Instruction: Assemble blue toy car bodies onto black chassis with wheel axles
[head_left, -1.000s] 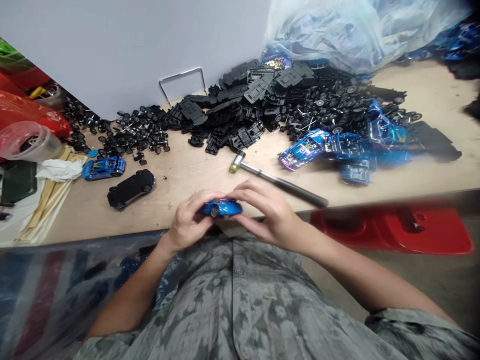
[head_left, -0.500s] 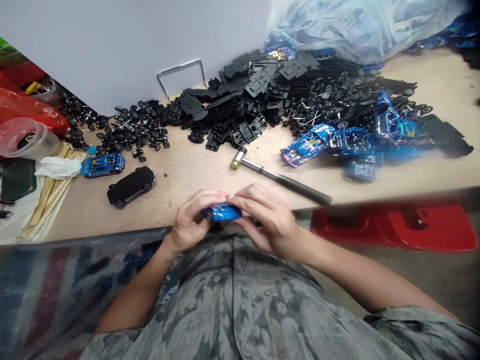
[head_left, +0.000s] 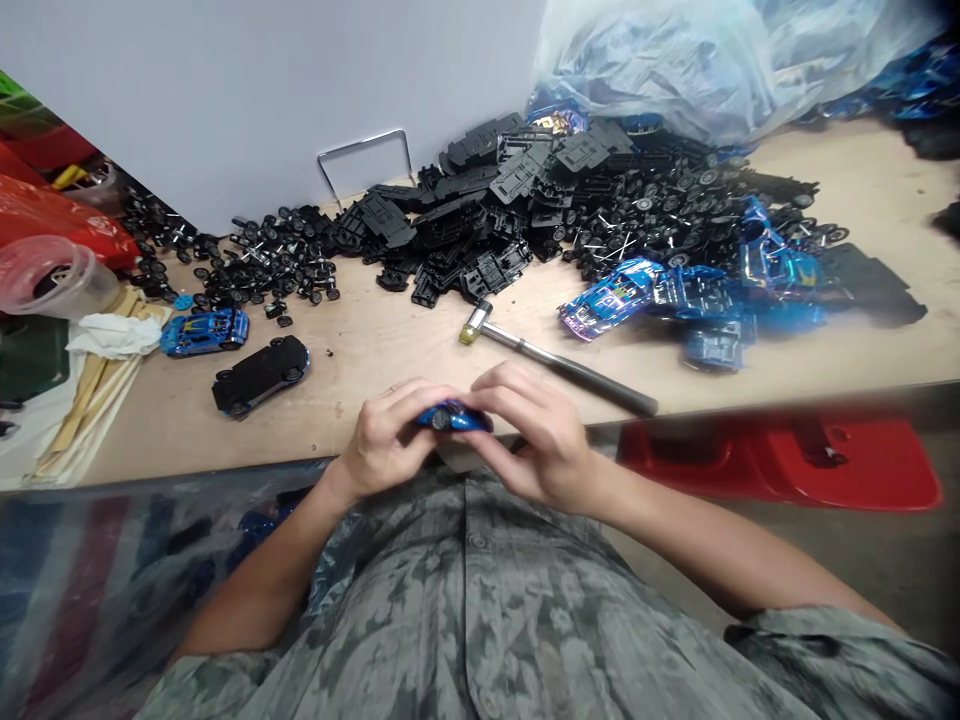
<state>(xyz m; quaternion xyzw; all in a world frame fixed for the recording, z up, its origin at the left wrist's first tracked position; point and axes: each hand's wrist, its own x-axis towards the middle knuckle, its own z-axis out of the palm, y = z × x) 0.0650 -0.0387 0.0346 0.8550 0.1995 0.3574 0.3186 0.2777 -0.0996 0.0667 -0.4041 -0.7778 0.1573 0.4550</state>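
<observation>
Close to my body, just off the table's front edge, a small blue toy car point(head_left: 469, 420) is gripped between both hands. My left hand point(head_left: 386, 432) closes on its left end, beside a black wheel. My right hand point(head_left: 536, 430) pinches its right end with thumb and fingers, which cover part of the body. Beyond the hands lies a hammer point(head_left: 551, 360) with a yellowish face and dark handle. To the left, one toy car point(head_left: 262, 375) rests with its black underside up, near a blue car point(head_left: 204, 330).
Black chassis plates point(head_left: 480, 210) and wheel axles point(head_left: 274, 255) are heaped along the back. Blue car bodies point(head_left: 611, 295) lie to the right, below a clear plastic bag point(head_left: 660, 70). A plastic tub point(head_left: 56, 280) stands left; a red stool point(head_left: 780, 460) is under the right edge.
The blue toy car has turned in my hands, so its wheel shows more and sits slightly further right. Both hands keep their hold. The view has shifted slightly.
</observation>
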